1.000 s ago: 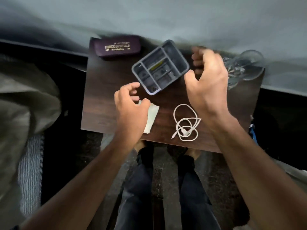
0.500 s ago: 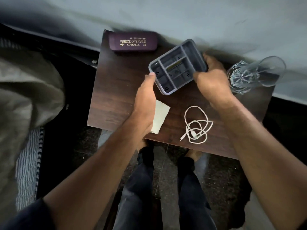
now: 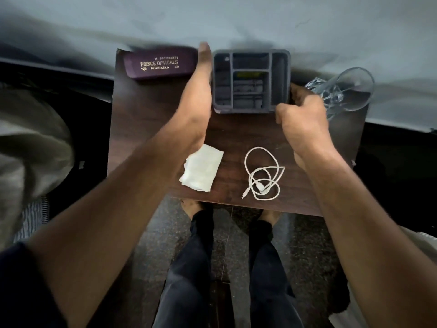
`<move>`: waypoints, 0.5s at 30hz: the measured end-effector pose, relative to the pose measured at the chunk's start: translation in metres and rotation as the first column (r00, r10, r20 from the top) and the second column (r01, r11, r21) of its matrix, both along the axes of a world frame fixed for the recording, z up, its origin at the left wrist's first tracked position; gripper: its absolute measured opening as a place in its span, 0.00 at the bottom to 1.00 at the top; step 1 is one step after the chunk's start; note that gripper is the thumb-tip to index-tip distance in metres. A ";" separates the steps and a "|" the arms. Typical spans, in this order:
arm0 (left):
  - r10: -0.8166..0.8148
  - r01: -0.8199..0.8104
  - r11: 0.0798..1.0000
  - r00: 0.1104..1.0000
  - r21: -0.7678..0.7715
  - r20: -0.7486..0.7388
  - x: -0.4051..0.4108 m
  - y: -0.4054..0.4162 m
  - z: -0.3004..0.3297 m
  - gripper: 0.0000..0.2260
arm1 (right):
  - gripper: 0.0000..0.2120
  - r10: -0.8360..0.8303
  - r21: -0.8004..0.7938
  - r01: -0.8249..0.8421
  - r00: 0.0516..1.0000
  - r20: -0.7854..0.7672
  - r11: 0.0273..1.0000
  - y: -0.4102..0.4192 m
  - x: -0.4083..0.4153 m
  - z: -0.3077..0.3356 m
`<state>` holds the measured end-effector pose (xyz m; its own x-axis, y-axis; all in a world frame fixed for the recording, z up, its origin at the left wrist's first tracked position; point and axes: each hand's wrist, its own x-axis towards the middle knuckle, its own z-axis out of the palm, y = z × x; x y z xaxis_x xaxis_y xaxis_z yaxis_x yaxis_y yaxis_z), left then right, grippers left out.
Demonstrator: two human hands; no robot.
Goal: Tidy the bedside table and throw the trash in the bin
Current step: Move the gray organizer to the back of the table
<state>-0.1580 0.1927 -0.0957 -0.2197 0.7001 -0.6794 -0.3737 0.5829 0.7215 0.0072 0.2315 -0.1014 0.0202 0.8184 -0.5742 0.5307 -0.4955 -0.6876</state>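
Observation:
A grey divided organiser tray sits squarely against the back edge of the dark wooden bedside table. My left hand lies flat along its left wall, fingers straight. My right hand grips its front right corner with curled fingers. A crumpled white tissue lies near the front edge, partly under my left forearm. To its right rests a coiled white cable. A purple glasses case lies at the back left.
A clear glass lies on its side at the back right, just beyond my right hand. A pale wall runs behind the table. Bedding shows at the left, and my legs stand on the dark floor below.
The tray has turned from a slanted position to square and slid back against the wall. My left hand went from the tissue to the tray's left side; my right hand closed on its corner.

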 end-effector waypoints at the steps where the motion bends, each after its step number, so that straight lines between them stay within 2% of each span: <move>1: -0.033 0.033 0.999 0.999 0.009 -0.009 0.000 0.006 0.001 0.31 | 0.27 -0.031 -0.015 0.031 1.000 -0.006 0.999 -0.001 0.004 0.000; 6: -0.114 0.115 0.993 0.989 0.013 -0.091 0.006 0.023 -0.004 0.32 | 0.26 -0.109 -0.077 0.105 0.992 -0.056 0.992 -0.004 0.015 -0.007; 10: -0.140 0.142 0.990 0.985 0.013 -0.100 0.009 0.024 -0.010 0.32 | 0.27 -0.127 -0.080 0.121 0.990 -0.064 0.989 0.001 0.016 -0.014; 15: -0.135 0.137 0.990 0.985 0.013 -0.103 0.008 0.018 -0.019 0.24 | 0.26 -0.082 -0.057 0.080 0.996 -0.038 0.995 0.008 0.017 -0.019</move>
<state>-0.1495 0.2102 -0.1147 -0.1882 0.7417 -0.6438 -0.2162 0.6081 0.7638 0.0237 0.2393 -0.1199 0.0612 0.7819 -0.6204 0.4595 -0.5738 -0.6779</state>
